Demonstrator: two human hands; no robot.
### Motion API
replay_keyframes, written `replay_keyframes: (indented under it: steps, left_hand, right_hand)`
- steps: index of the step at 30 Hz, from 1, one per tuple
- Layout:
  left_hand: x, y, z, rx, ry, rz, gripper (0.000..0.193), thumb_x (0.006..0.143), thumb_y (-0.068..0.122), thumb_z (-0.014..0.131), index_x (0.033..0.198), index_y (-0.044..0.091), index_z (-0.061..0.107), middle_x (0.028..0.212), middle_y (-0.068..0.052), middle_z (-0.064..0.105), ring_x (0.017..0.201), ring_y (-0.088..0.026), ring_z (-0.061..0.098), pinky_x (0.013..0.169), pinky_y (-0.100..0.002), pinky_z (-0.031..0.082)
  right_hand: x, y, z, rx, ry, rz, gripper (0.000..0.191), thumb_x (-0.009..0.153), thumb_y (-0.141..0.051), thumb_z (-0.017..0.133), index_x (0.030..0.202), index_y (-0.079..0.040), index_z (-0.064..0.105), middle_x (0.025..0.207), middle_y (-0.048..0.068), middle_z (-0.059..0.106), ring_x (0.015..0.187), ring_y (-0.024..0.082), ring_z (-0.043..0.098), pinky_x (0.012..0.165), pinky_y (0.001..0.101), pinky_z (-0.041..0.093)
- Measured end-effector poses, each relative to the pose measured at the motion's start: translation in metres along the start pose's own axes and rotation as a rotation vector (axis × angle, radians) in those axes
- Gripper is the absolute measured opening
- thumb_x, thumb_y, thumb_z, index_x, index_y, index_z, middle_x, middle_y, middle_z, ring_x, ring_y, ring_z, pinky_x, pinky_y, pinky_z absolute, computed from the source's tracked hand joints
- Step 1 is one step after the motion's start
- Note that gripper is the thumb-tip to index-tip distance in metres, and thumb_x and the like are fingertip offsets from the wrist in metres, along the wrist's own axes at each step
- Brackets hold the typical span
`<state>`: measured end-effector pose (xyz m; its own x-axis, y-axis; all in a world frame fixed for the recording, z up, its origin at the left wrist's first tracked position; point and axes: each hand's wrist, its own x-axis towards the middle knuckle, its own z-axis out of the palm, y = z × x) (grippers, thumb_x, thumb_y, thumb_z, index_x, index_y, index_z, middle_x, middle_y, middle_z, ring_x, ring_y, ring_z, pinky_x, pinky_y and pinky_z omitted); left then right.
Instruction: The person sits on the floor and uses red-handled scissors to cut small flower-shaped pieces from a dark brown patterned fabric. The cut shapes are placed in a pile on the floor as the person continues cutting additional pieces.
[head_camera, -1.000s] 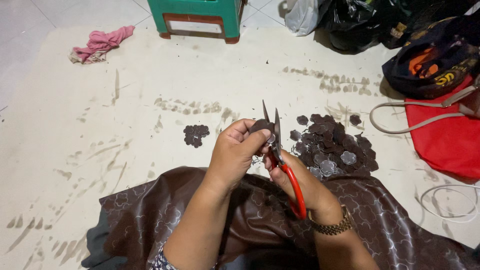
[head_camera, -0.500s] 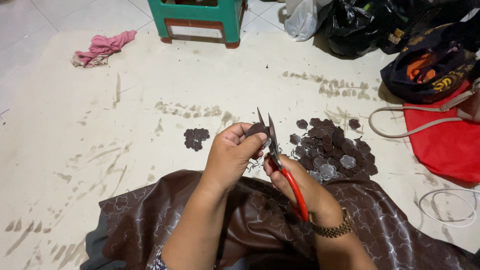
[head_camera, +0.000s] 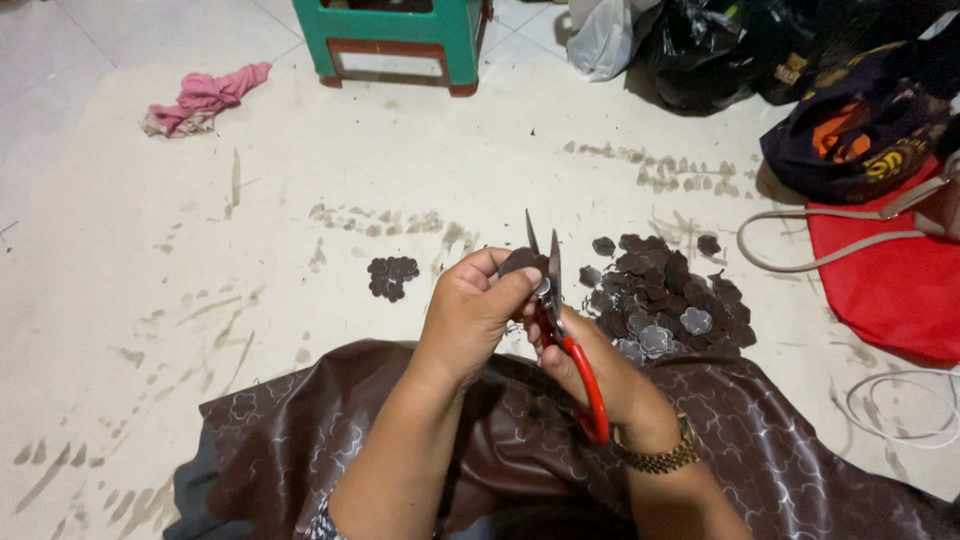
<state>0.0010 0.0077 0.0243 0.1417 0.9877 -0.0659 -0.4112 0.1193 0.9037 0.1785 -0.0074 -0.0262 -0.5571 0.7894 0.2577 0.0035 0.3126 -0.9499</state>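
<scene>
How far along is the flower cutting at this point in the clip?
Done: a big pile of cut flower shapes lies on the floor to the right, and a small cluster sits further left. In hand: the left hand pinches a dark piece at the open blades of the red-handled scissors, worked by the right hand. Left: the patterned brown sheet across the lap looks largely uncut.

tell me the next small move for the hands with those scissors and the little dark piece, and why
Probably close the red-handled scissors on the small dark brown cut-out piece. The blades stand open and upright, and the left hand pinches the piece right against them, while the right hand grips the handles. A heap of dark flower-shaped cut-outs already lies on the floor beside.
</scene>
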Motion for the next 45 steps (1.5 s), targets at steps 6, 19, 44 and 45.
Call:
replay_keyframes:
  steps: [6,19,44,45]
  left_hand:
    - [0.001,-0.003,0.0,-0.023,0.02,0.012,0.009,0.094,0.007,0.067,0.1,0.0,0.066,0.08,-0.003,0.069,0.069,-0.007,0.062,0.064,-0.023,0.053]
    - [0.001,-0.009,0.004,-0.019,-0.016,-0.005,0.007,0.095,0.008,0.066,0.096,0.002,0.066,0.081,-0.003,0.07,0.069,-0.007,0.061,0.065,-0.023,0.053]
    - [0.006,-0.009,0.005,-0.059,0.039,0.005,0.006,0.091,0.005,0.071,0.092,0.003,0.066,0.08,-0.003,0.069,0.07,-0.008,0.062,0.066,-0.023,0.052]
    - [0.007,-0.009,0.004,-0.063,0.039,0.004,0.005,0.091,0.005,0.071,0.092,0.003,0.066,0.081,-0.003,0.069,0.07,-0.008,0.062,0.066,-0.023,0.052]
  right_hand:
    - [-0.006,0.001,-0.005,0.043,-0.004,0.081,0.075,0.094,-0.074,0.049,0.118,-0.002,0.054,0.094,0.0,0.051,0.079,0.009,0.047,0.069,0.0246,0.046]
    - [0.005,-0.018,0.003,0.021,0.059,-0.034,0.081,0.095,-0.078,0.047,0.12,0.0,0.052,0.099,0.001,0.051,0.089,0.011,0.046,0.077,0.0273,0.044]
    - [0.003,-0.014,0.006,0.022,0.166,0.137,0.069,0.097,-0.07,0.045,0.108,-0.003,0.057,0.076,-0.004,0.046,0.067,0.008,0.043,0.058,0.0245,0.041]
    - [0.003,-0.014,0.006,0.022,0.165,0.148,0.068,0.098,-0.069,0.045,0.107,-0.002,0.057,0.075,-0.004,0.046,0.066,0.008,0.043,0.057,0.0245,0.04]
